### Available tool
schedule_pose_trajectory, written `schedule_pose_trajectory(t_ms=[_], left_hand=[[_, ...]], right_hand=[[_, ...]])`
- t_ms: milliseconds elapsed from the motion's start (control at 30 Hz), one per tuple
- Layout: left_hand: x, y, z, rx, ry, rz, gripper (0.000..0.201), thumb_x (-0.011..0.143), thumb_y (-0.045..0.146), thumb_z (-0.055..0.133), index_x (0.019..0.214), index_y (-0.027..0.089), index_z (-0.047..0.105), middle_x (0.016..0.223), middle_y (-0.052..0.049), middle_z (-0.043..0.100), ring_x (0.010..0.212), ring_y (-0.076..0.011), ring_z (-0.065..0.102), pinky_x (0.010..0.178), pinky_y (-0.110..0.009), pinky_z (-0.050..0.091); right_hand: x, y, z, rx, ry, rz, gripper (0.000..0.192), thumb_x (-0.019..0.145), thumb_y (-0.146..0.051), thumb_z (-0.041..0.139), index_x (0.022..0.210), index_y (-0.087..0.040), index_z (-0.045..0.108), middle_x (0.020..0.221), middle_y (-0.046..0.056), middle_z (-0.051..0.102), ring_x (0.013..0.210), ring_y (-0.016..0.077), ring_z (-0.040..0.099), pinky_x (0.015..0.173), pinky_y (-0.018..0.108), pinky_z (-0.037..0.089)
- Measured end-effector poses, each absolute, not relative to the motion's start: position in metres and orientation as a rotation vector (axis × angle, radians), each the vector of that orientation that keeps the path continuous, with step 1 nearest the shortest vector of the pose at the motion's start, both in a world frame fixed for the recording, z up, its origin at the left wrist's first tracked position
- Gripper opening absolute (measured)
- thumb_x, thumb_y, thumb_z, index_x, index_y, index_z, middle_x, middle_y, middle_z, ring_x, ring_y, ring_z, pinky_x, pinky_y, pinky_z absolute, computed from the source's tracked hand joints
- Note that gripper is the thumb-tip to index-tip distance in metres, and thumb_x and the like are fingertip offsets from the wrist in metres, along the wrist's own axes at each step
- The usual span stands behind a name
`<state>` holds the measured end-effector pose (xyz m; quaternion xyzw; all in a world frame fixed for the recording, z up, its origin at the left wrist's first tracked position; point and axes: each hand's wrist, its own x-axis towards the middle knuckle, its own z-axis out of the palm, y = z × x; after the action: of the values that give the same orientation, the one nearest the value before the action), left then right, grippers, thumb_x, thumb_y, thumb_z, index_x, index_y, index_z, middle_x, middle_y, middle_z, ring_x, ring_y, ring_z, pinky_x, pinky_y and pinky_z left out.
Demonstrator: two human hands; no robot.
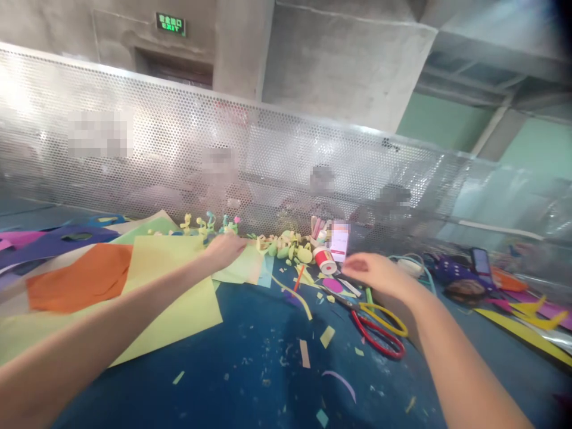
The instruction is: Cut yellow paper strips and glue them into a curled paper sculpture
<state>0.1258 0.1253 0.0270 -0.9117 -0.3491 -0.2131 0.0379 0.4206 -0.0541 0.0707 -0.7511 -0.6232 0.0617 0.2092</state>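
My left hand point(224, 249) reaches forward and rests on the far edge of a pale yellow-green paper sheet point(239, 269), fingers curled down on it. A larger yellow sheet point(174, 298) lies under my forearm. My right hand point(378, 273) hovers over the blue table point(250, 363) with fingers loosely bent, close to a small roll with a red end point(325, 260); whether it grips anything I cannot tell. Red-handled scissors point(378, 339) and yellow-handled scissors point(386, 319) lie just below my right wrist.
Orange point(84, 277) and purple point(53, 241) sheets lie at the left. Small paper figures point(210, 225) and green cut-outs point(290, 247) line the back edge by a perforated metal screen point(268, 161). Paper scraps are scattered about. A phone point(481, 261) and yellow strips point(531, 316) sit right.
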Motion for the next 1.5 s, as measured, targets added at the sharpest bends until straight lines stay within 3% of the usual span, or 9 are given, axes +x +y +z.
schedule_pose_trajectory(t_ms=[167, 233, 333, 433, 567, 733, 833, 1200, 1500], left_hand=[[0.152, 0.073, 0.068, -2.654, -0.667, -0.795, 0.032, 0.089, 0.030, 0.028, 0.090, 0.018, 0.058, 0.074, -0.005, 0.058, 0.074, -0.0182, 0.054, 0.062, -0.026, 0.039], [0.164, 0.052, 0.080, -2.646, -0.481, -0.843, 0.028, 0.089, 0.027, 0.032, 0.089, 0.017, 0.058, 0.074, -0.005, 0.059, 0.076, -0.0177, 0.054, 0.063, -0.026, 0.040], [0.178, 0.032, 0.085, -2.686, -0.324, -0.897, 0.026, 0.088, 0.024, 0.034, 0.088, 0.016, 0.059, 0.075, -0.005, 0.061, 0.077, -0.0172, 0.055, 0.068, -0.027, 0.041], [0.185, 0.031, 0.072, -2.808, -0.359, -1.030, 0.026, 0.087, 0.029, 0.038, 0.095, 0.017, 0.059, 0.082, -0.005, 0.063, 0.082, -0.0185, 0.056, 0.073, -0.030, 0.042], [0.191, 0.051, 0.033, -3.160, -0.660, -1.169, 0.039, 0.081, 0.041, 0.045, 0.112, 0.019, 0.052, 0.091, -0.005, 0.065, 0.083, -0.0188, 0.059, 0.075, -0.031, 0.044], [0.209, 0.077, -0.025, -3.668, -0.924, -1.270, 0.043, 0.073, 0.039, 0.055, 0.111, 0.017, 0.056, 0.105, -0.008, 0.063, 0.095, -0.0209, 0.058, 0.082, -0.031, 0.045], [0.219, 0.078, -0.047, -3.740, -0.901, -1.299, 0.039, 0.074, 0.040, 0.054, 0.104, 0.015, 0.060, 0.099, -0.008, 0.066, 0.087, -0.0201, 0.062, 0.079, -0.030, 0.047], [0.216, 0.072, -0.063, -3.706, -0.911, -1.696, 0.029, 0.076, 0.038, 0.054, 0.092, 0.016, 0.064, 0.091, -0.005, 0.066, 0.082, -0.0172, 0.061, 0.078, -0.028, 0.047], [0.218, 0.074, -0.067, -3.788, -0.889, -1.882, 0.045, 0.074, 0.036, 0.058, 0.111, 0.013, 0.049, 0.089, -0.009, 0.064, 0.081, -0.0195, 0.062, 0.072, -0.033, 0.050]], right_hand=[[0.355, -0.057, 0.079, -1.537, -1.818, 0.054, 0.051, 0.076, -0.044, 0.055, 0.121, -0.026, 0.043, 0.117, 0.006, 0.057, 0.107, 0.0194, 0.053, 0.088, 0.035, 0.044], [0.337, -0.059, 0.078, -1.543, -1.826, -0.036, 0.050, 0.074, -0.041, 0.058, 0.120, -0.027, 0.044, 0.107, 0.005, 0.062, 0.098, 0.0197, 0.058, 0.084, 0.035, 0.046], [0.329, -0.060, 0.077, -1.588, -1.795, -0.122, 0.031, 0.078, -0.033, 0.054, 0.108, -0.024, 0.054, 0.088, 0.002, 0.067, 0.080, 0.0182, 0.064, 0.071, 0.029, 0.049], [0.342, -0.058, 0.078, -1.647, -1.824, -0.089, 0.020, 0.081, -0.029, 0.049, 0.095, -0.022, 0.062, 0.081, 0.002, 0.068, 0.075, 0.0169, 0.064, 0.067, 0.026, 0.048], [0.374, -0.053, 0.079, -1.801, -1.751, -0.075, 0.021, 0.078, -0.034, 0.052, 0.084, -0.022, 0.069, 0.080, 0.002, 0.070, 0.071, 0.0181, 0.064, 0.067, 0.027, 0.047], [0.409, -0.043, 0.068, -1.772, -1.506, 0.082, 0.023, 0.076, -0.033, 0.056, 0.091, -0.018, 0.066, 0.080, 0.005, 0.070, 0.065, 0.0175, 0.064, 0.064, 0.029, 0.050], [0.413, -0.035, 0.056, -1.749, -1.430, 0.295, 0.019, 0.075, -0.027, 0.058, 0.090, -0.016, 0.063, 0.080, 0.007, 0.069, 0.064, 0.0168, 0.065, 0.062, 0.029, 0.052], [0.385, -0.010, 0.012, -1.676, -1.539, 0.663, 0.017, 0.076, -0.028, 0.059, 0.086, -0.015, 0.058, 0.071, 0.006, 0.069, 0.059, 0.0135, 0.065, 0.055, 0.023, 0.053], [0.377, -0.019, 0.022, -1.650, -1.601, 0.764, 0.020, 0.075, -0.029, 0.058, 0.091, -0.016, 0.061, 0.068, 0.004, 0.069, 0.062, 0.0143, 0.065, 0.058, 0.024, 0.052]])
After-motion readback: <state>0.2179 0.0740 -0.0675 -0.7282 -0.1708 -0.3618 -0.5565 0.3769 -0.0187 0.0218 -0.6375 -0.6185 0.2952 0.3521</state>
